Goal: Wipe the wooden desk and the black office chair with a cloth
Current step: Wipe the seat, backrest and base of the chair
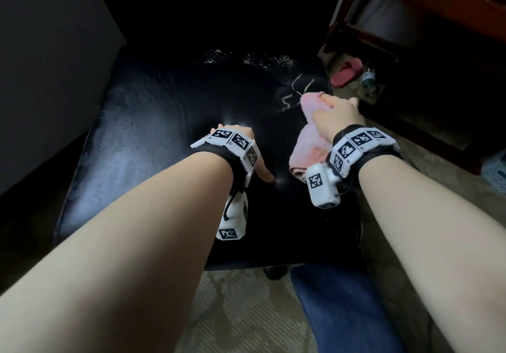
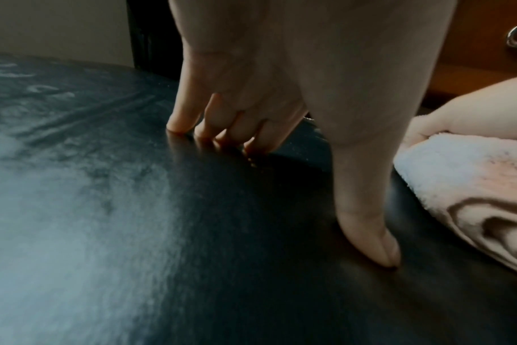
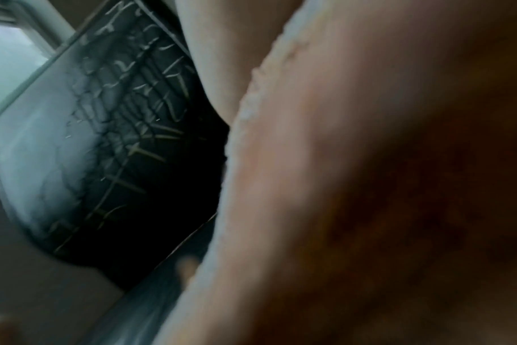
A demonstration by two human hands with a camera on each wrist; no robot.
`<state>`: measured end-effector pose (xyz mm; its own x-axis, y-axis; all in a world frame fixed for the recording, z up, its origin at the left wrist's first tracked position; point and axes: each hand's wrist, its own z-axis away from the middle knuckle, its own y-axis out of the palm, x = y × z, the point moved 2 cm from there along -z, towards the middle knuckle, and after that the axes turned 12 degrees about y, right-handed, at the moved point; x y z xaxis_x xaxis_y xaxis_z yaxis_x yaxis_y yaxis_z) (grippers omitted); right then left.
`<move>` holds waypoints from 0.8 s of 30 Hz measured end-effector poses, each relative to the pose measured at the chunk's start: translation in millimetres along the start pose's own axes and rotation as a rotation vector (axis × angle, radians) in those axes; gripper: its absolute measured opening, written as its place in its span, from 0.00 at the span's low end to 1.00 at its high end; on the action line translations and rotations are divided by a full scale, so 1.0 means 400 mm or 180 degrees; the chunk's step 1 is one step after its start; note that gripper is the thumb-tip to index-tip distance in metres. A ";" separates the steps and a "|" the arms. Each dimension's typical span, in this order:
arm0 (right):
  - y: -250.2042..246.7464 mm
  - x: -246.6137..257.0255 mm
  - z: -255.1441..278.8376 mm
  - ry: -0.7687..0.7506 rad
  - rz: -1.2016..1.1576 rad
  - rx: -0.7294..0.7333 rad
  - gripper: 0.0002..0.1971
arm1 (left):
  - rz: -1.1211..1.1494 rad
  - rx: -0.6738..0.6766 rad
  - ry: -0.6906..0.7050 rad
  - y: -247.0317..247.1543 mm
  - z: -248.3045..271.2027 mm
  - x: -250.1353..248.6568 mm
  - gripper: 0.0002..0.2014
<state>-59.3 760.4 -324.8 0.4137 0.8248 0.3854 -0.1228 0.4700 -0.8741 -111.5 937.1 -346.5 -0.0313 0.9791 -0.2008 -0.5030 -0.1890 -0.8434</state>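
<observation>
Both hands are on the chair seat: right hand clutches the soft, limp cloth near its right edge; left hand props on straightened fingertips, holding nothing. Bunching it probably wipes best.

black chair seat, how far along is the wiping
Done: nothing clearly finished. In hand: the right hand presses a pink fluffy cloth on the black leather chair seat near its right edge, the left hand braced on its fingertips. Left: the seat's hazy left side and the reddish wooden desk.

No readable text; wrist bands bear only coded markers.
</observation>
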 end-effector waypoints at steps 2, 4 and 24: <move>0.000 -0.013 -0.025 0.0365 -0.0268 -0.0158 0.22 | 0.0101 0.0041 0.0083 -0.015 -0.005 0.006 0.34; 0.000 -0.018 -0.036 0.0735 -0.0510 -0.0235 0.21 | 0.0108 0.0014 0.0158 -0.026 -0.007 0.011 0.31; 0.039 0.048 0.074 -0.0582 0.0478 0.0765 0.19 | 0.0199 -0.0066 0.0205 -0.044 0.030 -0.001 0.27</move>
<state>-80.0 792.9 -322.2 0.2088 0.9230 0.3234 -0.3882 0.3817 -0.8388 -113.0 941.1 -325.5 -0.0060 0.9586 -0.2845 -0.4838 -0.2518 -0.8382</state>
